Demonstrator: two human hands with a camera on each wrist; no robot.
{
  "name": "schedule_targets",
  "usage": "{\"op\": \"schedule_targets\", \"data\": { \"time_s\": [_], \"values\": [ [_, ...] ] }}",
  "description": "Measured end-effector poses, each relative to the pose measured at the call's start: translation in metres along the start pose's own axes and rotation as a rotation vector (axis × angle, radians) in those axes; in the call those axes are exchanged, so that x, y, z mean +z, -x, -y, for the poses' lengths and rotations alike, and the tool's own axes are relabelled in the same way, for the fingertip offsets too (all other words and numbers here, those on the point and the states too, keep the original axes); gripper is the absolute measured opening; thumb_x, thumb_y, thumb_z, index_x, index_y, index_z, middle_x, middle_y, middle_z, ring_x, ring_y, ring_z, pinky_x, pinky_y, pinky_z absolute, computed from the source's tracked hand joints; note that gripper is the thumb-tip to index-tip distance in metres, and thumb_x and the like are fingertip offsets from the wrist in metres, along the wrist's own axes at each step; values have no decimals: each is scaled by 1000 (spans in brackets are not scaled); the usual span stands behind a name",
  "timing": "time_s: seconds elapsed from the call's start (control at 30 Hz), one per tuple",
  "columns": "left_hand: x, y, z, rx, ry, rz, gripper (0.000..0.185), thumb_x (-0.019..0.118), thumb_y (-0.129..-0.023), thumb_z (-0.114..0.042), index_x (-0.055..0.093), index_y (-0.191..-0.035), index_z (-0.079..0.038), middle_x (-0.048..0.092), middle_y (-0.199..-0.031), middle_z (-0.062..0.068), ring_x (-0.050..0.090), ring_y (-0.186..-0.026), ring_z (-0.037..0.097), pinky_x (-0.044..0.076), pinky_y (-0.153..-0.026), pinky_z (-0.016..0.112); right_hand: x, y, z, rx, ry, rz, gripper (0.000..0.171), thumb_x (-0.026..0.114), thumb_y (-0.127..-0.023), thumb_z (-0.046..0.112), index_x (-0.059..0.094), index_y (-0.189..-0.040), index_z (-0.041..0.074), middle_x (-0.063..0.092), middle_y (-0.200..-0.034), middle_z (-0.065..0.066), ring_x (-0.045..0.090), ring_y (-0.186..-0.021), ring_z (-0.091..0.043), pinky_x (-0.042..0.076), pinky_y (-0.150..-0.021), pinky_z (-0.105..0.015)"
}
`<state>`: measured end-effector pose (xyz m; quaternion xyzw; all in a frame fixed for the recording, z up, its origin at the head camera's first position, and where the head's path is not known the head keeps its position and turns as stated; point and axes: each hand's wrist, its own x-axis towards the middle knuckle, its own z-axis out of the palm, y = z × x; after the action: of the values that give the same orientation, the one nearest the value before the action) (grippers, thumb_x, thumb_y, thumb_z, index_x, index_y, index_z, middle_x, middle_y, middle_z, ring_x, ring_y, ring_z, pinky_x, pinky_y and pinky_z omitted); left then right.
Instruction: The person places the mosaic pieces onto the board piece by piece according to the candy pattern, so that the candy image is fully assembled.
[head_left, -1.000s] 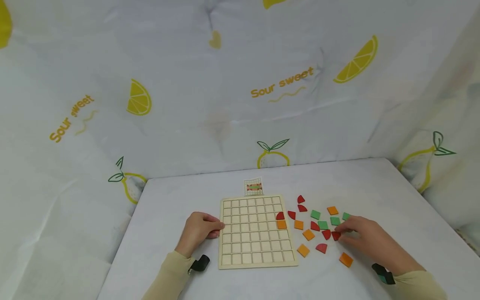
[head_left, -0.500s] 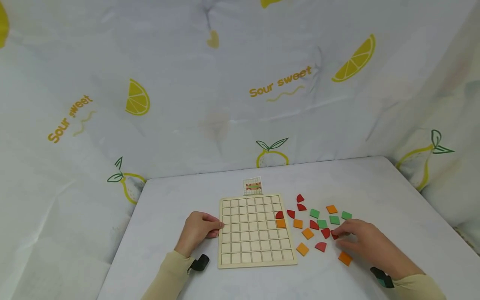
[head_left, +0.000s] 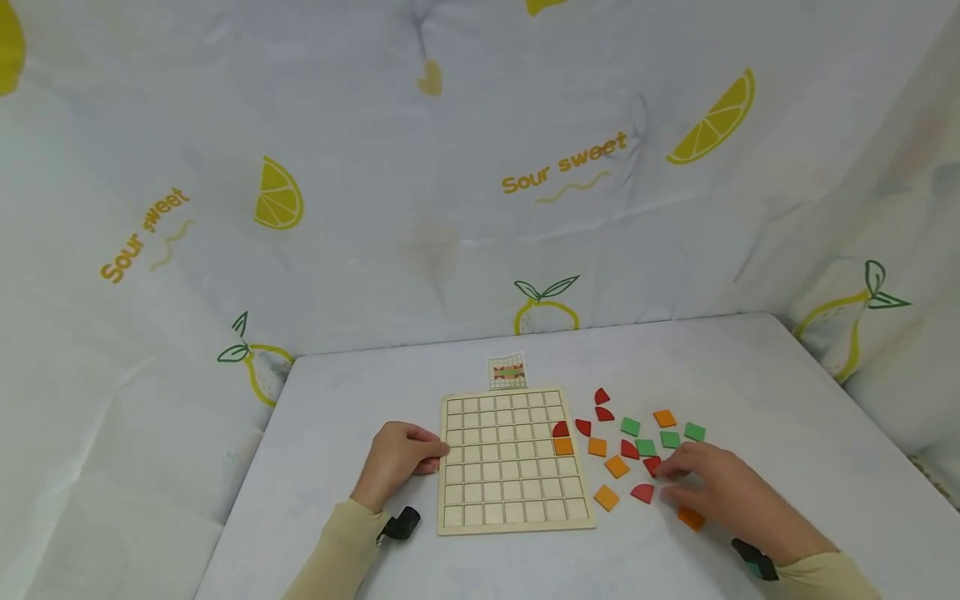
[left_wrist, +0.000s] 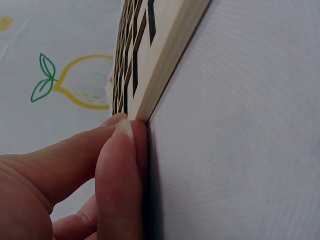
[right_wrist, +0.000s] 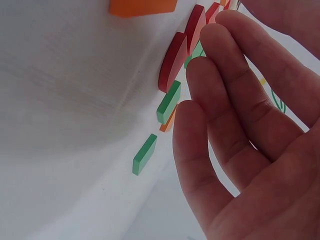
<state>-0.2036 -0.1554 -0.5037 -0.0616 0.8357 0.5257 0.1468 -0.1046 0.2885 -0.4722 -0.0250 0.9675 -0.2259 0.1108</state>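
Tiles loose beside board (head_left: 510, 462) — six red, five orange, four green.

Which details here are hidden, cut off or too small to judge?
- Head view: the right hand covers part of an orange tile and any piece under its fingertips.
- Head view: the pattern card is too small to read.
- Left wrist view: the wooden grid board shows edge-on only, cut off by the top edge.

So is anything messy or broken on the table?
Nothing looks broken or spilled. The loose coloured pieces lie scattered at odd angles right of the wooden grid board, which sits square, with only a red piece and an orange piece set in it. The left hand touches its edge.
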Motion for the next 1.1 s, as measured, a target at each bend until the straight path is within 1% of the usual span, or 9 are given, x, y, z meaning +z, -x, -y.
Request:
{"op": "schedule_targets", "data": {
  "time_s": [0.13, 0.27, 0.4, 0.57, 0.87, 1.1],
  "values": [
    [0, 0, 0, 2, 3, -1, 23, 85, -81, -22, 75, -92, -5, 74, -78, 6, 71, -63, 11, 61, -61, 27, 0, -1, 3, -19, 18, -10, 18, 85, -81, 28, 74, -96, 29, 69, -94, 15, 61, -97, -11, 58, -85, -37],
    [1, -1, 0, 5, 9, 4, 24, 85, -81, -22, 75, -93, -4, 75, -79, 7, 71, -63, 11, 62, -62, 27, 1, -1, 3, -46, 36, -30, 18, 85, -81, 28, 75, -95, 29, 68, -92, 16, 62, -95, -11, 58, -83, -37],
    [0, -1, 0, 3, 13, 8, 25, 86, -80, -22, 75, -93, -5, 75, -78, 7, 71, -62, 11, 62, -62, 27, 2, -2, 3, -45, 33, -30, 18, 85, -81, 30, 75, -95, 30, 68, -91, 17, 62, -95, -10, 58, -83, -36],
    [0, -2, 1, 5, 6, 9, 24, 85, -81, -23, 75, -93, -5, 75, -79, 7, 71, -62, 11, 62, -61, 27, 2, -4, 2, -65, 45, -41, 17, 85, -81, 32, 76, -96, 31, 67, -91, 18, 61, -94, -10, 58, -81, -34],
    [1, -2, 2, 10, 7, 8, 23, 85, -81, -23, 75, -93, -5, 75, -79, 7, 71, -62, 11, 61, -61, 27, 3, -4, 3, -37, 45, -42, 17, 85, -81, 31, 76, -96, 32, 66, -89, 19, 59, -94, -9, 56, -80, -32],
    [1, -2, 2, 16, -1, 9, 22, 84, -81, -23, 75, -92, -6, 74, -78, 7, 71, -62, 11, 61, -61, 27, 3, -6, 0, -33, 44, -35, 17, 84, -81, 32, 76, -96, 30, 67, -89, 18, 60, -95, -10, 57, -83, -36]
  ]
}}
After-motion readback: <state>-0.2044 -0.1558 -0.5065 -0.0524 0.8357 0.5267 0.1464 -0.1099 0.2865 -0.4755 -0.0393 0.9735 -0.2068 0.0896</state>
